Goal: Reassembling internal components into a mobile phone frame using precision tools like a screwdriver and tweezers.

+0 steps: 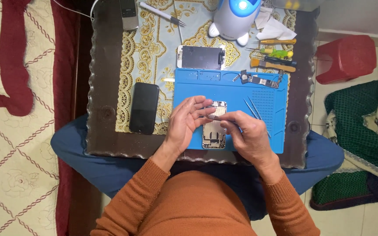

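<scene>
Setting: a person in an orange ribbed sweater sits at a small dark bench (106, 87) with a scalloped edge, seen from above; the work fills the centre of the frame.

Left hand: the left hand (184, 124) curls at the left edge of an opened phone housing (214, 126), fingers touching its upper corner, apparently to steady it.

Right hand: the right hand (246, 131) closes on a small tool or part at the housing's upper edge; what the pinch holds is too small to tell.

Phone housing: a silvery metal shell, rounded at the corners, lies flat with its inside facing up at the lower middle of a blue mat (241, 91).

Mat: a rubbery blue sheet with moulded trays along its top and a ribbed patch at right, likely there to keep small parts from rolling.

Parts set aside: a thin circuit board (259, 80) rests on the mat's upper right; tweezers (253, 107) lie just right of the hands; a detached screen panel (200, 57) lies above the mat.

Left of mat: a glossy black phone (144, 108) lies face up on a gold-patterned cloth (154, 39).

Upper right: screwdrivers and a brush (276, 54) lie side by side, within reach.

Top centre: a rounded white-and-blue lamp-like device (235, 17) stands over the work.
</scene>
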